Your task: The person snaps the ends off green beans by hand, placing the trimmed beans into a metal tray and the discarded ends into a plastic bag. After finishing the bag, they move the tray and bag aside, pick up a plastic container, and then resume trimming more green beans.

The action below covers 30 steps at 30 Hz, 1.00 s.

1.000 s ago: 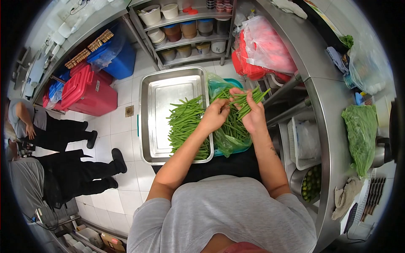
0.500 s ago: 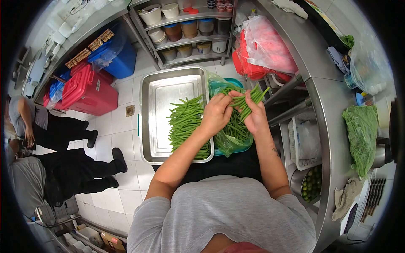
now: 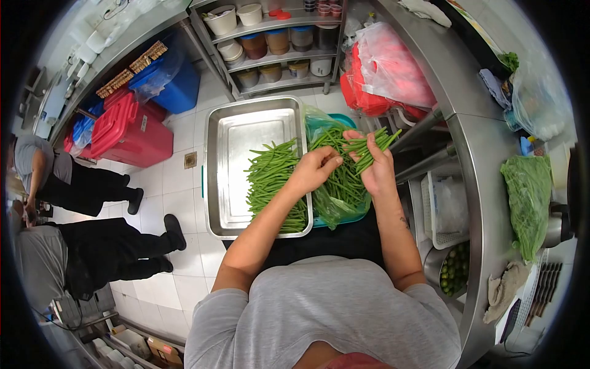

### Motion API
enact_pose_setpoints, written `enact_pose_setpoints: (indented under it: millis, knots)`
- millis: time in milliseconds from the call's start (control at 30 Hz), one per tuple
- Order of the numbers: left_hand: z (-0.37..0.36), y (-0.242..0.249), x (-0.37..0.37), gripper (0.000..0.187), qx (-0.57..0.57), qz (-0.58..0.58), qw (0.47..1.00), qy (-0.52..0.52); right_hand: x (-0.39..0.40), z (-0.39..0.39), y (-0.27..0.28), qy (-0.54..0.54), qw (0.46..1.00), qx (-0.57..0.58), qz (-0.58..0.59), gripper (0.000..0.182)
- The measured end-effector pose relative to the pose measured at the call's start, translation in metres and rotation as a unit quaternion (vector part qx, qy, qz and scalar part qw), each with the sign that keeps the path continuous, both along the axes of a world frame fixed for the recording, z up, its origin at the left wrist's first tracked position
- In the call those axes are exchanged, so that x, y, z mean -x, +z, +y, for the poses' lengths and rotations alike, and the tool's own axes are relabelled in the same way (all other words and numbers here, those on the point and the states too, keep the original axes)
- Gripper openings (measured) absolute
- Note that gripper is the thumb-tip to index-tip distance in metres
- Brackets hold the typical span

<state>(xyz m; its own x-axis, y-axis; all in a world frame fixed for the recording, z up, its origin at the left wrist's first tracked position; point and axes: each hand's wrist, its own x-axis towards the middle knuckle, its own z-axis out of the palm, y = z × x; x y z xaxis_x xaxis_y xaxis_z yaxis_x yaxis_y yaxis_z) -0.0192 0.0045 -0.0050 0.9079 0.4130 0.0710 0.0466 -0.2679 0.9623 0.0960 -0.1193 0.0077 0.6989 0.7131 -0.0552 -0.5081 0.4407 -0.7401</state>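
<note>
My right hand (image 3: pixel 378 170) is closed around a bunch of green beans (image 3: pixel 372 147), their ends sticking out past the fingers. To its left, my left hand (image 3: pixel 316 170) has thumb and fingers drawn together; whether a small piece is between them I cannot make out. Beneath both hands, loose green beans (image 3: pixel 345 186) fill a green plastic bag (image 3: pixel 332 212) that sits in a teal tub (image 3: pixel 342 119). Beside the tub stands a deep steel tray (image 3: pixel 225 216), with a heap of green beans (image 3: pixel 270 181) along its right half.
A steel counter (image 3: pixel 476 154) runs along my right, with a bag of leafy greens (image 3: pixel 527 200) on it. Ahead is a shelf rack (image 3: pixel 279 59) of tubs. Two other people stand at the left, near a red bin (image 3: pixel 132 135) and a blue bin (image 3: pixel 169 83).
My left hand has come away from the bunch, drawing slightly down. My right hand has shifted a little to the right, still holding the beans.
</note>
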Motion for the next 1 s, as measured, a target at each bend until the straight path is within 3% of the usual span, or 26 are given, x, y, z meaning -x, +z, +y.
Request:
enact_pose_setpoints:
  millis: [133, 267, 367, 500, 533, 667, 767, 1000]
  knots:
    - [-0.008, -0.003, -0.008, 0.013, -0.102, -0.034, 0.991, 0.082, 0.006, 0.004, -0.004, 0.016, 1.000, -0.006, 0.012, 0.021]
    - [-0.017, -0.009, -0.020, 0.013, -0.133, -0.025, 0.970, 0.204, 0.021, 0.010, -0.013, -0.015, 0.997, 0.031, -0.068, 0.018]
    - [-0.021, -0.014, -0.029, 0.015, -0.051, 0.023, 0.971, 0.231, 0.027, 0.015, -0.016, -0.055, 0.996, 0.031, -0.071, 0.016]
    - [0.005, -0.057, -0.035, 0.020, 0.028, 0.056, 0.958, 0.281, 0.030, 0.008, 0.000, -0.035, 0.997, 0.018, -0.061, 0.017]
    - [0.011, -0.059, -0.028, 0.023, 0.011, 0.072, 0.963, 0.259, 0.026, 0.008, 0.002, -0.023, 0.998, 0.006, -0.055, 0.018]
    - [0.003, -0.041, -0.009, 0.028, 0.186, 0.101, 0.977, 0.024, 0.005, 0.008, -0.005, 0.017, 0.999, -0.032, 0.003, 0.021]
    - [-0.006, -0.019, 0.003, 0.028, 0.249, 0.006, 0.967, -0.048, 0.002, 0.010, -0.007, 0.025, 0.998, -0.055, 0.018, 0.021]
    - [-0.014, 0.006, 0.005, 0.012, 0.028, 0.014, 0.999, -0.035, 0.006, 0.014, -0.008, 0.055, 0.997, -0.047, -0.017, 0.019]
